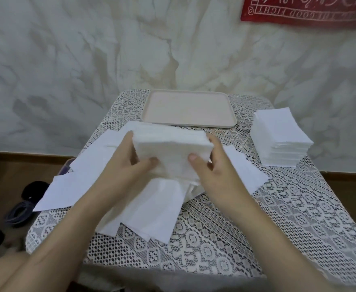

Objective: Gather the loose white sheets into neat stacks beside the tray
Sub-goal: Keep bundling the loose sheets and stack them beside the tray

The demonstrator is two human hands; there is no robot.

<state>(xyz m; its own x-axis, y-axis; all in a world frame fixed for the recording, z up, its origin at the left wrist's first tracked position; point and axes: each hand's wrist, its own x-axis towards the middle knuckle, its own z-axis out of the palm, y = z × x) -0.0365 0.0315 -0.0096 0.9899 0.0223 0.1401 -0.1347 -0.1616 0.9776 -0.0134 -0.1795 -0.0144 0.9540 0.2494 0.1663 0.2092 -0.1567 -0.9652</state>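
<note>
A thick bundle of white sheets (170, 152) is held up over the middle of the table, between both hands. My left hand (128, 165) grips its left side with the thumb on its near face. My right hand (212, 167) grips the right side the same way. Under and around the bundle, several loose white sheets (151, 213) lie scattered and overlapping. A neat stack of white sheets (280, 135) stands at the right of the table. The pale beige tray (188, 108) lies at the back of the table with nothing on it.
The small table carries a white lace cloth (278, 218). Some loose sheets overhang its left edge (54, 190). Dark objects lie on the floor at the left (25, 203). A white draped backdrop rises behind the table, with a red cloth (305, 11) at the top right.
</note>
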